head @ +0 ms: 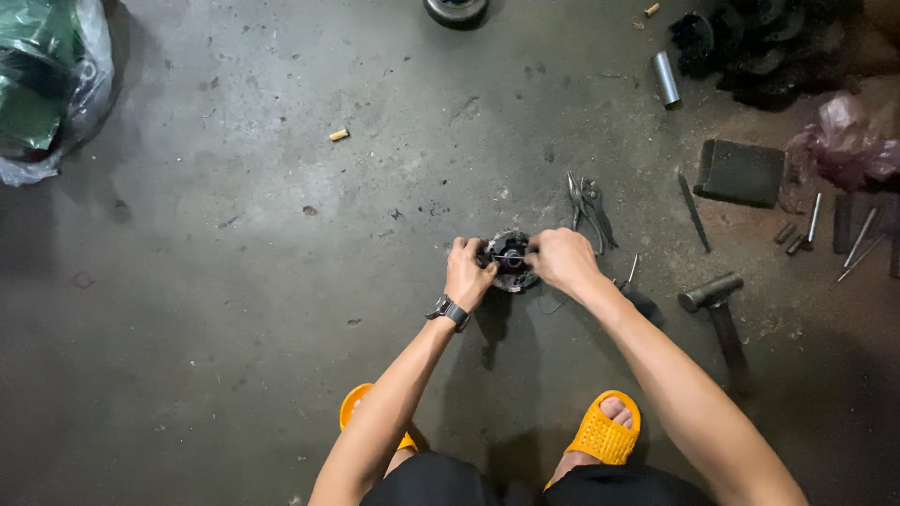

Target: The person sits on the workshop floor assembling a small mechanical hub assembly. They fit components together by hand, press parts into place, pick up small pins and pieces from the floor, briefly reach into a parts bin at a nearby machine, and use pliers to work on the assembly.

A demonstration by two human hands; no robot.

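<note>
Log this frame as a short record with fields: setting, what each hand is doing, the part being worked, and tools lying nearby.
setting: person crouched over a stained concrete floor, in orange slippers
left hand: grips the left side of the round metal part, wristwatch on the wrist
right hand: grips the part's right side
part: round metal part, dark and greasy, on the floor between both hands
tools nearby: pliers, hammer, metal cylinder, dark flat block
other: plastic bag at top left

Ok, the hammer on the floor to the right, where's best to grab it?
Grip the hammer on its dark handle, reaching from the right-hand side. It lies flat, with the metal head toward the pliers and the handle running back toward the sandal, clear of other tools.
</note>
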